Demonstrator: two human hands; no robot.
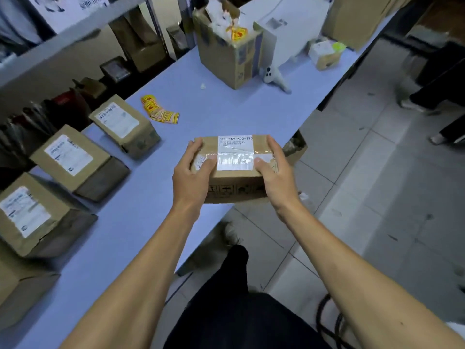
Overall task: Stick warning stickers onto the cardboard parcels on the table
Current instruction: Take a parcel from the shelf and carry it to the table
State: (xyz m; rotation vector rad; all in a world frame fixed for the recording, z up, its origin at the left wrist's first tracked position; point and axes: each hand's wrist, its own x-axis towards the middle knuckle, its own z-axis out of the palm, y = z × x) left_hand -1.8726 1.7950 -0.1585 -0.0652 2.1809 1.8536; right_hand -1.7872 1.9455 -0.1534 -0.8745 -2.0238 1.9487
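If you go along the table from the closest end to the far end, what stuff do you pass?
Nearest labelled parcel → second labelled parcel → parcel held in both hands → third labelled parcel → pile of yellow stickers → open cardboard box

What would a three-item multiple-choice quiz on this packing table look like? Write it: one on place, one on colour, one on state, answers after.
1. Where do the loose warning stickers lie?
A. on the table beyond the held parcel
B. on the floor
C. on the held parcel

2. What colour are they?
A. green
B. yellow and red
C. blue

3. How is the parcel held?
A. by one hand
B. by both hands, at its ends
C. not held

Answers: 1 A, they lie on the tabletop; 2 B, yellow with red print; 3 B, left hand and right hand grip opposite ends.
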